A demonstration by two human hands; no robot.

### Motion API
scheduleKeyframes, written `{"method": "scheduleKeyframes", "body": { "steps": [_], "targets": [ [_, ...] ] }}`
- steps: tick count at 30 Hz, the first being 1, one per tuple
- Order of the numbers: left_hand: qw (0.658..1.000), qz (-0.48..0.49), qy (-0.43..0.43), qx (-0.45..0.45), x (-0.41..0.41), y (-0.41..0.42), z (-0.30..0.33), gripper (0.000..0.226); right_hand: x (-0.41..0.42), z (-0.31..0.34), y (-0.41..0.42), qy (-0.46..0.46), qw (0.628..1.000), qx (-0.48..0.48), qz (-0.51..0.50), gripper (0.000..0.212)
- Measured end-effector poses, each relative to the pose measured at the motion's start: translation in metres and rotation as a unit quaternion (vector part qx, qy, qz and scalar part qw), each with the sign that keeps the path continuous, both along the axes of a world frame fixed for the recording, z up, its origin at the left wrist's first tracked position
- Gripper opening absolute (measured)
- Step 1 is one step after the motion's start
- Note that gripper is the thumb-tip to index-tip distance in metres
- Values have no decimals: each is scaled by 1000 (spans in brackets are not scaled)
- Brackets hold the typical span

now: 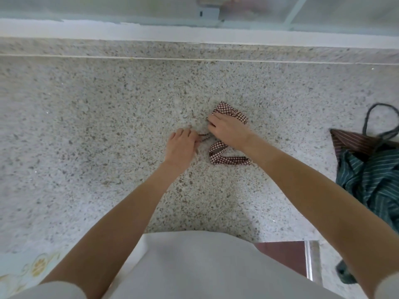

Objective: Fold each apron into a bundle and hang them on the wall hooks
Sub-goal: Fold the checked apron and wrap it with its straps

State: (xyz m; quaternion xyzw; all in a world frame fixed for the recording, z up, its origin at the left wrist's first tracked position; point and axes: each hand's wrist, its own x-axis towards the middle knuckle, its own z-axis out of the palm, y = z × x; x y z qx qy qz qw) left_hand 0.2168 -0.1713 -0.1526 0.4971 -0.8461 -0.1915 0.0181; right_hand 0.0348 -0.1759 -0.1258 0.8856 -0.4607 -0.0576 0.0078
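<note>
A small bundle of red-and-white checked apron (pixel 230 112) lies on the speckled stone counter (pixel 108 126). My right hand (pixel 228 130) rests on the bundle and covers most of it, fingers curled at its left edge. A checked strap (pixel 224 155) from the same apron loops out just below my right wrist. My left hand (pixel 181 145) sits to the left of the bundle and pinches a thin dark string (pixel 203 135) that runs toward the bundle.
At the right edge of the counter lies a crumpled heap of aprons: a green striped one (pixel 371 182) and a brown striped one (pixel 354 141) with a dark loop strap (pixel 375 119). A raised ledge and window frame (pixel 194 33) run along the back.
</note>
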Motion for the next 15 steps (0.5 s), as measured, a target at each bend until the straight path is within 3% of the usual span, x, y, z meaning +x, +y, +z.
{"method": "scheduleKeyframes", "body": {
  "steps": [3,6,10,15],
  "targets": [
    [996,68,56,-2,18,-13,7,16,2,-5,2,8,995,63,-72,26],
    [994,92,62,17,25,-23,15,14,9,-7,6,-13,990,66,-124,30],
    [976,159,112,100,15,-33,28,10,21,-12,5,-152,959,60,-232,13],
    [943,164,247,154,-8,-47,45,8,31,0,2,-301,887,181,-301,10]
  ]
}}
